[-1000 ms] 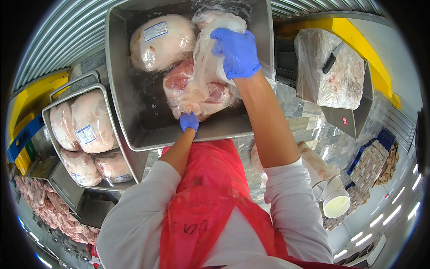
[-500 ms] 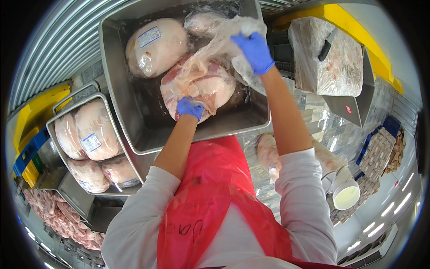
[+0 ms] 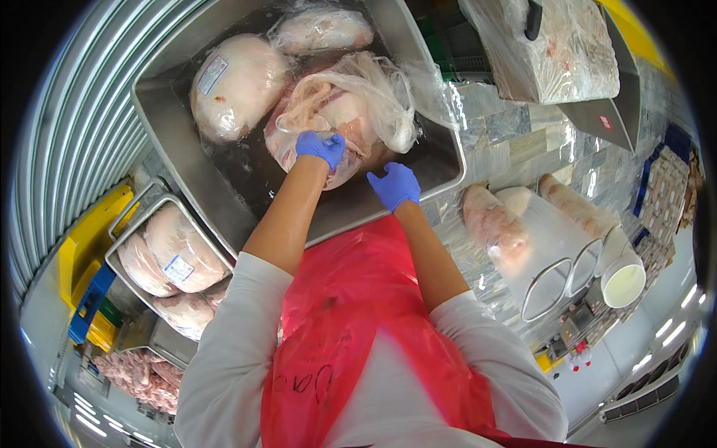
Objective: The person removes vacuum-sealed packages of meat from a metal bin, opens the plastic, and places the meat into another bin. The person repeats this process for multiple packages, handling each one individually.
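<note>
In a deep grey metal tub (image 3: pixel 173 160), a large pale-pink cut of meat (image 3: pixel 347 116) lies with its clear plastic bag (image 3: pixel 381 93) bunched loosely over its top and far right side. My left hand (image 3: pixel 323 149), in a blue glove, is closed at the near edge of the cut, where bag film and meat meet. Just to the right, my blue-gloved right hand (image 3: pixel 394 185) hangs over the tub near its front wall. Its thumb and fingers are apart, and it holds nothing. Beyond the cut are a labelled wrapped cut (image 3: pixel 239 86) and a smaller wrapped cut (image 3: pixel 321 30).
A smaller metal bin (image 3: pixel 196 317) of wrapped cuts stands at left. At right is a plastic-covered block (image 3: pixel 560 52) with a black-handled knife (image 3: pixel 533 20) on it. Meat pieces (image 3: pixel 493 220) and a white bucket (image 3: pixel 624 284) are lower right.
My right hand has let go of the plastic bag and come down toward me. The bag has dropped onto the cut. My left hand stays at the cut's near edge; the view has shifted.
</note>
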Demonstrator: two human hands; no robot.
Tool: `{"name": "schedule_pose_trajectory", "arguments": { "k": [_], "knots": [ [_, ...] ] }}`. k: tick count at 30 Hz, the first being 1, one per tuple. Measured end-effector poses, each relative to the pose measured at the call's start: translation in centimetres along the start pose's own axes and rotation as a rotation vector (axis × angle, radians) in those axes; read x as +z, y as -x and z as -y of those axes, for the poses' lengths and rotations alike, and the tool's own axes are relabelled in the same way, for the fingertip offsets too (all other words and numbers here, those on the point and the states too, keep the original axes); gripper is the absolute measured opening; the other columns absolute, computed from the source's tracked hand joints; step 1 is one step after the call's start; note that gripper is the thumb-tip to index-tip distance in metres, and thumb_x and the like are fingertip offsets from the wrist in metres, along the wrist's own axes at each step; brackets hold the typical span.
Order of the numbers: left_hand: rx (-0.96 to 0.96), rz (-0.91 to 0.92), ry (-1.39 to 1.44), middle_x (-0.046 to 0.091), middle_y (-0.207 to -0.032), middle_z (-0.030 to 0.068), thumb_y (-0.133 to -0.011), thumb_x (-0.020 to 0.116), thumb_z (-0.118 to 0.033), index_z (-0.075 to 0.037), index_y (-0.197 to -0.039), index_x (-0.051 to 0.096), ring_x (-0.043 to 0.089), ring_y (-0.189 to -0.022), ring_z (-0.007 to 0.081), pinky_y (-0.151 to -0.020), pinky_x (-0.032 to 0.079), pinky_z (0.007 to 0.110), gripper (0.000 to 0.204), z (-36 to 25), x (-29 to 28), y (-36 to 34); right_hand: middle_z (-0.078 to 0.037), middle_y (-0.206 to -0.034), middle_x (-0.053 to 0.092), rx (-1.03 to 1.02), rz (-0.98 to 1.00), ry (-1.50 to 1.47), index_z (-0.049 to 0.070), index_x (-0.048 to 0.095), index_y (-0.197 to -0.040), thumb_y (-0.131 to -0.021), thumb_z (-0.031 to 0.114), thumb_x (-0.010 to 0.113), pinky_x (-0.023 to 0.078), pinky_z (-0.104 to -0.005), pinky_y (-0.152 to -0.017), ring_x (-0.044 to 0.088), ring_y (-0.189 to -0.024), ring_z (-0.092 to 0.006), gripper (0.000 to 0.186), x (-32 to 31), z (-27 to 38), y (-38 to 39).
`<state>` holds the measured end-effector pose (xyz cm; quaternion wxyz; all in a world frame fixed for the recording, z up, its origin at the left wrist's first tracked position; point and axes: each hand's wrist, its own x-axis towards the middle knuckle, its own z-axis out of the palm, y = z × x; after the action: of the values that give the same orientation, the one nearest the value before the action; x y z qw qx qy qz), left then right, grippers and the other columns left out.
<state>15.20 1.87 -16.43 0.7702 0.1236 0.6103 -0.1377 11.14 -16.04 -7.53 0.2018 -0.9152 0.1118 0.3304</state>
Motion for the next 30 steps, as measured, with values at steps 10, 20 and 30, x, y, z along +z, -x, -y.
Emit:
{"name": "schedule_pose_trajectory", "arguments": {
  "k": [10, 20, 30],
  "knots": [
    [0.257, 0.011, -0.684, 0.042, -0.063, 0.0095, -0.083, 0.04, -0.012, -0.003, -0.087, 0.046, 0.039, -0.052, 0.0187, -0.046, 0.042, 0.033, 0.012, -0.8, -1.6, -4.8, -0.02, -0.093, 0.059, -0.146, -0.378, -0.589, 0.002, 0.058, -0.094, -0.075, 0.012, 0.064, 0.046, -0.0379, -0.076, 0.057, -0.088, -0.0341, 0.022, 8.5, 1.3, -7.3],
    [-0.01, 0.031, -0.063, 0.035, -0.055, 0.0035, -0.089, 0.042, -0.016, -0.01, -0.073, 0.042, 0.035, -0.048, 0.0153, -0.053, 0.039, 0.034, 0.017, -1.4, 1.7, 1.8, -0.011, -0.07, 0.055, -0.131, -0.577, -0.847, 0.001, 0.057, -0.08, -0.082, 0.009, 0.052, 0.043, -0.0358, -0.064, 0.053, -0.067, -0.0227, 0.01, 12.2, -0.4, -13.5],
    [0.334, 0.136, -0.412, 0.053, -0.068, 0.0047, -0.09, 0.047, -0.024, -0.009, -0.087, 0.052, 0.048, -0.052, 0.0151, -0.048, 0.045, 0.031, 0.016, -5.6, -3.7, 1.8, -0.004, -0.056, 0.044, -0.624, -0.465, -0.548, -0.001, 0.053, -0.062, -0.083, 0.017, 0.045, 0.035, -0.0316, -0.051, 0.039, -0.055, -0.0113, 0.029, 8.5, 5.8, -10.7]
  ]
}}
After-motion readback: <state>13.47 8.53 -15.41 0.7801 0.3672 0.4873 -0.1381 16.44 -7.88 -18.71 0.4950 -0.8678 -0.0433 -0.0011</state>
